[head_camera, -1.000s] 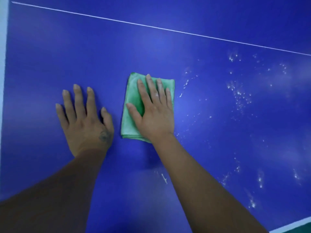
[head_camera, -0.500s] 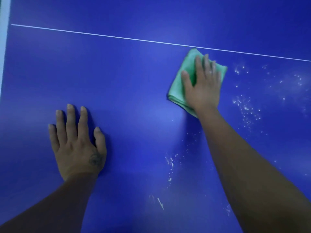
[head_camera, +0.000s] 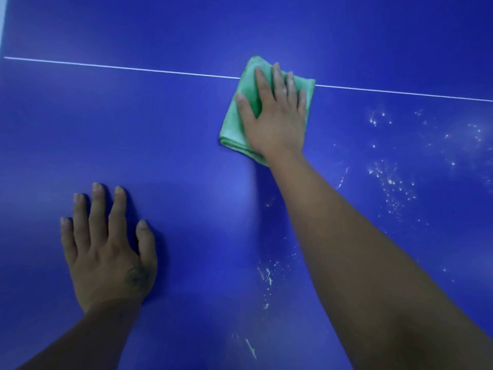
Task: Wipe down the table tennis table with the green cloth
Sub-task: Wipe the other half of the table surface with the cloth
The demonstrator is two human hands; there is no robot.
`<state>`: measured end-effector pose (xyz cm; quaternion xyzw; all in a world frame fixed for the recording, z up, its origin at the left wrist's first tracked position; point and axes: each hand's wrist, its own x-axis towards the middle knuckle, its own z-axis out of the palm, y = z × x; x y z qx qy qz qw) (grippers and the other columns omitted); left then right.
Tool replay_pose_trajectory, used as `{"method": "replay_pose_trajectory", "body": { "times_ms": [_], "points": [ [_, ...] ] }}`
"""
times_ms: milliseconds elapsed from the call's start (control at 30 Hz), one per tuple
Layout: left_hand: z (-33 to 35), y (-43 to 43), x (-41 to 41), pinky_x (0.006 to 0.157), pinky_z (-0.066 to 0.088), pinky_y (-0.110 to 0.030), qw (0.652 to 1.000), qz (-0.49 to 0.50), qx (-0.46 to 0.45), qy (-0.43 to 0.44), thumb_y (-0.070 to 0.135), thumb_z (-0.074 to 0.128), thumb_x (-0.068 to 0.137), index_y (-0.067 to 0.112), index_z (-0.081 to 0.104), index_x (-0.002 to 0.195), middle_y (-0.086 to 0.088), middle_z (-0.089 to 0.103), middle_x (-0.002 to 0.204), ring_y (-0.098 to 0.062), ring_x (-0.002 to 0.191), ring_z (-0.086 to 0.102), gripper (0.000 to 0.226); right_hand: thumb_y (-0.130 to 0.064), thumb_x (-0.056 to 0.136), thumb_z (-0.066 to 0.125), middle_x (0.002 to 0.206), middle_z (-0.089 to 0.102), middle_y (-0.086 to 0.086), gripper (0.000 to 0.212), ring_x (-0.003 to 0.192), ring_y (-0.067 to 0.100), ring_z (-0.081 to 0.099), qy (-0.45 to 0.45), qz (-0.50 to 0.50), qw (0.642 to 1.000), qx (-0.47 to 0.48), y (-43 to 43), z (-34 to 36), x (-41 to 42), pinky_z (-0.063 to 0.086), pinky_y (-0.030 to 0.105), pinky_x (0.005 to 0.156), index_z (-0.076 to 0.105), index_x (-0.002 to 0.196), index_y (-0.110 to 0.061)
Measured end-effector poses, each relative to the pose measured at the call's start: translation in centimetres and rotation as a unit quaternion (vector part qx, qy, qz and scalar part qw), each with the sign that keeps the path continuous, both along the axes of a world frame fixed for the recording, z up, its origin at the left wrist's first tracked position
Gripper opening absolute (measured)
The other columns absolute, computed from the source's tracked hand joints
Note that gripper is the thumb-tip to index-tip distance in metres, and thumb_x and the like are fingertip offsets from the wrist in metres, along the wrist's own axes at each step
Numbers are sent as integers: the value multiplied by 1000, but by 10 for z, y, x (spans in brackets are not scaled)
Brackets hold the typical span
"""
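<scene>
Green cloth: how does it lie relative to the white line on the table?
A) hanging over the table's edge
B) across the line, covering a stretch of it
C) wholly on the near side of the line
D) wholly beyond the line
B: the green cloth interrupts the white line, its far corner reaching beyond it, with the right hand pressed flat on top.

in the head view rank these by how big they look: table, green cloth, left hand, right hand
1. table
2. left hand and green cloth: about alike; the hand is nearer the camera, so unranked
3. right hand, lying within the cloth's outline
</scene>
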<state>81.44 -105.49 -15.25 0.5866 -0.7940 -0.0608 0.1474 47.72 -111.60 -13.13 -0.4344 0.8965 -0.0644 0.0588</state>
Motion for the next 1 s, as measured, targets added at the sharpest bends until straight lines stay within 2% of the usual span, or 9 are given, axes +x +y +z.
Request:
{"method": "replay_pose_trajectory", "body": {
  "times_ms": [67,200,400,600,700,800,933,1000],
  "points": [
    [1,0,0,134,12,-58,1000,1,5,2,40,42,108,17,39,167,-8,26,179,-31,168,15,64,-73,107,24,183,9,-5,75,169,24,4,4,-7,1000,0,8,0,-20,1,49,136,20,173,-37],
    [1,1,0,135,11,-57,1000,5,15,1,41,42,107,16,39,167,-8,25,179,-30,168,14,65,-73,107,23,183,11,-4,76,169,27,6,7,-84,996,13,54,3,-48,2,51,136,20,173,-35],
    [4,0,0,135,10,-56,1000,8,22,-2,42,40,108,16,38,168,-9,26,179,-32,168,15,66,-70,109,20,183,3,-1,75,169,29,2,-10,-193,981,29,144,8,-24,0,56,135,13,174,-34],
    [6,1,0,135,9,-56,1000,9,24,-10,42,40,108,16,37,168,-9,25,179,-31,168,13,66,-66,110,21,183,-4,5,75,169,34,-7,-20,-274,961,21,93,1,11,-5,61,133,9,175,-30],
    [5,1,-2,136,8,-54,1000,8,21,-13,42,40,108,18,36,169,-8,25,179,-30,168,13,66,-65,110,21,183,-5,7,76,168,36,-8,-21,-238,971,12,57,-2,28,-7,62,133,8,175,-29],
    [5,2,-3,136,9,-53,1000,1,3,-12,40,42,109,17,38,168,-9,27,178,-30,168,15,64,-66,110,21,183,-3,6,75,169,36,-4,-3,-148,989,16,56,-4,57,-5,60,133,9,175,-32],
    [4,2,-1,135,9,-55,1000,4,10,-8,40,42,108,18,36,168,-9,26,179,-30,168,14,64,-68,110,26,183,9,1,72,169,31,6,29,4,1000,7,128,-4,87,3,56,135,20,173,-35],
    [5,1,-1,135,9,-55,1000,4,10,-10,40,42,108,18,37,168,-10,26,178,-31,168,15,64,-70,109,29,183,12,-2,72,169,28,6,25,34,999,12,170,-5,78,5,55,136,22,173,-37]
  ]
}}
